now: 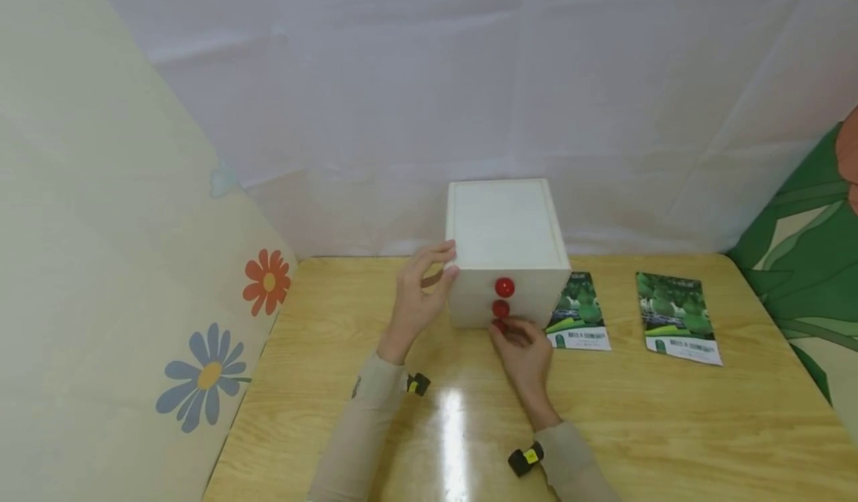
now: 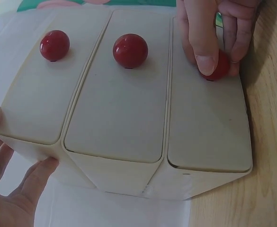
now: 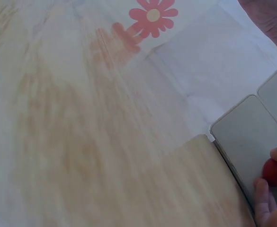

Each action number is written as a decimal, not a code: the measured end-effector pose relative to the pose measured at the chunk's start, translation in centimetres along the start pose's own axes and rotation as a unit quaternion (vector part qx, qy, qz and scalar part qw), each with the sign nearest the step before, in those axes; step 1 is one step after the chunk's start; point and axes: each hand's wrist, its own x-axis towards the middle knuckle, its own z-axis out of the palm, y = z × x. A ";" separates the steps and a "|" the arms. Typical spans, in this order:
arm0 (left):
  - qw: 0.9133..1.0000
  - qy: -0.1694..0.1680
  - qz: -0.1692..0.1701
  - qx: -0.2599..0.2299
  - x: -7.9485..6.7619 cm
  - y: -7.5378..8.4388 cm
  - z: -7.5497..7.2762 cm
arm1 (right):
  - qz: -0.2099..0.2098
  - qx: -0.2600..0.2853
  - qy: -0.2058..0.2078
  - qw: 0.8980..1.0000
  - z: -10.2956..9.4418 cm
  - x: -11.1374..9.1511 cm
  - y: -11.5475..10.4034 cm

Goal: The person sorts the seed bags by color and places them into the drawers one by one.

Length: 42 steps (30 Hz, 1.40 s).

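Note:
A white box (image 1: 506, 223) with three drawers stands on the table, each front bearing a round red knob. In the left wrist view the top knob (image 2: 55, 45) and middle knob (image 2: 130, 50) are uncovered, and the drawer fronts lie flush. My right hand (image 1: 525, 357) pinches the bottom knob (image 3: 275, 172) between thumb and fingers, partly hiding it. At the box's upper left front corner, my left hand (image 1: 417, 293) rests its extended fingertips against the edge and side.
Two green-and-white leaflets (image 1: 582, 314) (image 1: 678, 317) lie on the wooden table (image 1: 744, 405) to the right of the box, the nearer one partly behind it. A white cloth backdrop (image 1: 402, 100) hangs behind, and a flower-patterned panel (image 1: 100, 211) rises at the left.

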 end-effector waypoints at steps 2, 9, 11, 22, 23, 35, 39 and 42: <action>1.000 0.002 0.001 -0.002 0.0 0.0 0.0 | -0.003 0.002 0.004 1.000 0.0 -0.1 0.0; 1.000 0.002 0.001 0.000 0.1 0.0 0.0 | -0.016 0.010 0.004 1.000 0.0 -0.4 0.0; 1.000 0.002 0.003 0.001 0.0 -0.1 0.0 | -0.020 0.009 0.005 1.000 -0.1 -0.5 0.0; 1.000 0.005 0.010 0.002 0.0 0.0 0.0 | -0.040 0.012 0.011 0.999 -0.2 -0.7 0.5; 1.000 0.006 0.010 0.002 0.0 0.0 0.0 | -0.038 0.010 0.010 0.999 -0.2 -0.7 0.5; 1.000 0.007 0.007 -0.002 0.0 0.0 -0.1 | -0.006 -0.025 -0.006 1.000 -1.1 -1.7 0.0; 1.000 0.005 0.005 0.001 0.0 -0.1 -0.1 | -0.001 -0.026 -0.005 1.000 -1.2 -2.0 -0.1; 1.000 0.005 0.004 0.001 0.0 -0.1 0.0 | -0.006 -0.020 -0.002 1.000 -1.3 -2.3 -0.1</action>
